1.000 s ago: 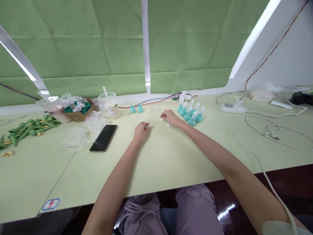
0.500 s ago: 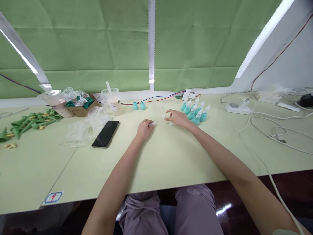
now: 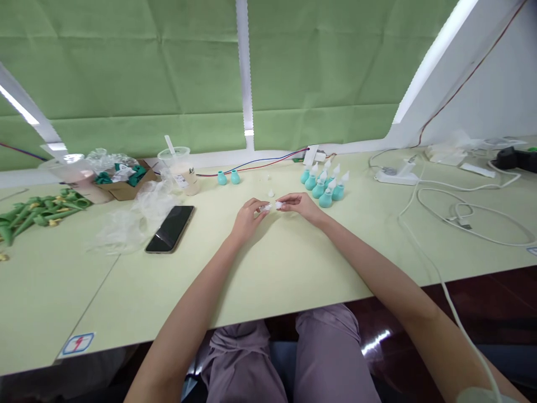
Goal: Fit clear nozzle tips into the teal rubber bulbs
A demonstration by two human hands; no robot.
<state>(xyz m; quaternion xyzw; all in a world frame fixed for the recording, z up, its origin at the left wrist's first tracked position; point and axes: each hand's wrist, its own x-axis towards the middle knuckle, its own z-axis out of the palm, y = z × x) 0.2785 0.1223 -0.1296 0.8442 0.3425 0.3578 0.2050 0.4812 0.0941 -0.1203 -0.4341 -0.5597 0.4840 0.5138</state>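
Between thumb and fingers, my left hand [image 3: 247, 218] grips a small clear-white plastic piece [image 3: 265, 207]. Close beside it, my right hand [image 3: 302, 206] pinches a small white plastic piece [image 3: 279, 206], and a narrow gap separates the two. Just behind them a white cap-like piece [image 3: 271, 193] lies on the table. Right of my hands stands a cluster of turquoise squeeze bulbs [image 3: 325, 198], most topped with pointed translucent nozzles [image 3: 336, 169]. Two turquoise bulbs without nozzles [image 3: 228, 178] stand at the back left.
A black phone [image 3: 170, 229] and crumpled clear plastic bags [image 3: 126, 224] lie to the left. Behind them are a drink cup [image 3: 184, 178] and a cardboard box [image 3: 132, 189]. Green plastic flower parts [image 3: 37, 212] lie far left. At right are a power strip [image 3: 396, 177] and white cables [image 3: 465, 190].
My right hand has picked up a white piece from the table and moved left to meet the left hand. The left hand has lifted its piece slightly. The camera view has shifted right.
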